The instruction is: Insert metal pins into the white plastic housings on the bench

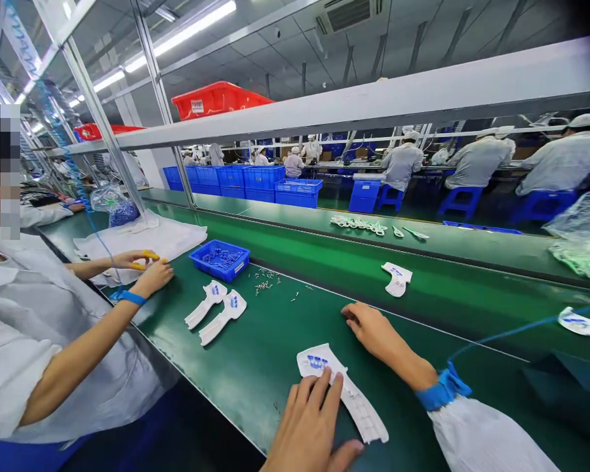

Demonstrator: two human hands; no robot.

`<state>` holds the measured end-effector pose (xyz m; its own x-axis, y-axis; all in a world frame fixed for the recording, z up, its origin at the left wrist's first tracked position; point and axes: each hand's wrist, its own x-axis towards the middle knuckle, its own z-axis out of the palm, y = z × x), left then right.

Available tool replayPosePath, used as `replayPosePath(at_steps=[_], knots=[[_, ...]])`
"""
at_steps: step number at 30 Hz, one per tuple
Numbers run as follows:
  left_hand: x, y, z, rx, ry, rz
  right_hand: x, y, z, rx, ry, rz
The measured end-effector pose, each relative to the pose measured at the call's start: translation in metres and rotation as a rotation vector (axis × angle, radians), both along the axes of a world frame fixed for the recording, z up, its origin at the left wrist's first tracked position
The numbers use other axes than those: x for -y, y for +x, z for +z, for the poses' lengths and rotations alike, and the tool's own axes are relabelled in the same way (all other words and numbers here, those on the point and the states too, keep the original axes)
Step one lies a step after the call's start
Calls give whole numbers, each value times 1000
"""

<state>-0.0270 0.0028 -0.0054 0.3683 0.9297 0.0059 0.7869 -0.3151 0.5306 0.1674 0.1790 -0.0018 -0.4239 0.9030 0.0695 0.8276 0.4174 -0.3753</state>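
A white curved plastic handle shell (361, 406) with blue pieces in its wide end lies on the green work surface in front of me. My left hand (307, 419) rests over its near side, fingers stretched out and touching it, not wrapped round it. Farther right, my right hand (378, 334) is low over the surface, close to the belt edge. Its fingers are loosely bent, and I see nothing between them. A blue wrist strap (442, 390) with a cord circles that wrist. Several small metal screws (264, 285) lie scattered beyond my hands.
Two similar shells (223, 318) lie left, near a blue tray (219, 259) of small blue parts. A co-worker's hands (152, 272) hold something yellow. Another shell (397, 278) sits on the green belt (314, 252). A white shelf beam (373, 92) crosses above, carrying a red bin (216, 99).
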Motion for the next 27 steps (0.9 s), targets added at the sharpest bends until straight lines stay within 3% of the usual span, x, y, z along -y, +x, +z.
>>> replayPosePath(at_steps=[5, 10, 15, 21, 27], knots=[[-3, 13, 14, 59, -21, 17, 46, 41, -7, -188, -111, -72], [-8, 19, 27, 127, -58, -79, 78, 52, -3, -352, -177, -157], [-9, 20, 18, 153, 45, -116, 95, 48, 7, -456, -257, -147], [-12, 31, 8, 135, 60, -53, 104, 41, 18, -663, -541, -74], [-12, 43, 1, 245, 115, -71, 117, 35, 34, -685, -662, -44]])
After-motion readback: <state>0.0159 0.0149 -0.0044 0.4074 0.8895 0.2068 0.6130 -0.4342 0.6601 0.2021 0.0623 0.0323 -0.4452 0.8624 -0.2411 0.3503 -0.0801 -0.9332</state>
